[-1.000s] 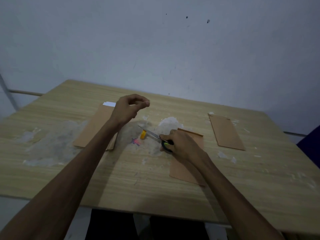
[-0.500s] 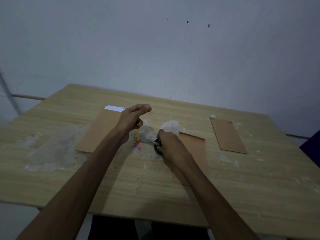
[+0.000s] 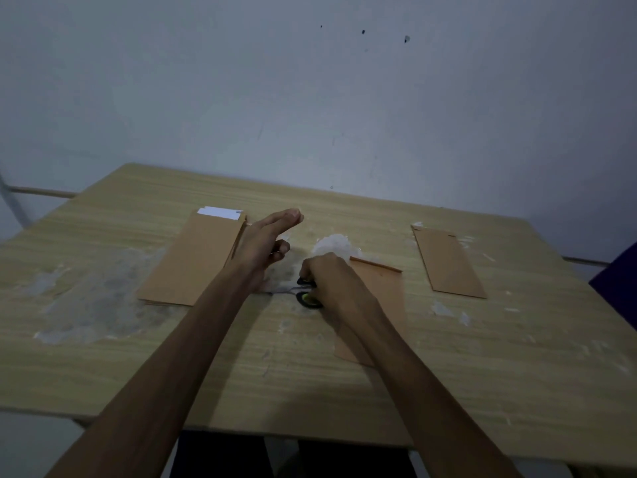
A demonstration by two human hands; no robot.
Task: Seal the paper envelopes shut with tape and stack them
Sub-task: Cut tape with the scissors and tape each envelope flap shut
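Head cam: scuffed wood table (image 3: 344, 391) by a grey wall (image 3: 310, 98) w/ 3 brown envelopes (image 3: 193, 263), right hand (image 3: 331, 284) gripping scissors (image 3: 305, 296) over the middle one, left hand (image 3: 265, 243) raised w/ thumb and forefinger nearly together, grip unclear.

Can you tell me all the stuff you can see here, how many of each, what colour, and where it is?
table: one, light wood, fills the middle, patchy whitish marks on it
envelope stack: one stack, brown, left of the hands; I cannot count the envelopes
white paper: one bit, white, peeking out at the stack's far end
middle envelope: one, brown, under the right forearm
far envelope: one, brown, alone on the right
crumpled clear stuff: one clump, whitish, beyond the right hand
scissors: one pair, black and yellow handles, between the hands
wall: one, grey, behind the table
left hand: one, index finger out, other fingers curled
right hand: one, gripping the scissors
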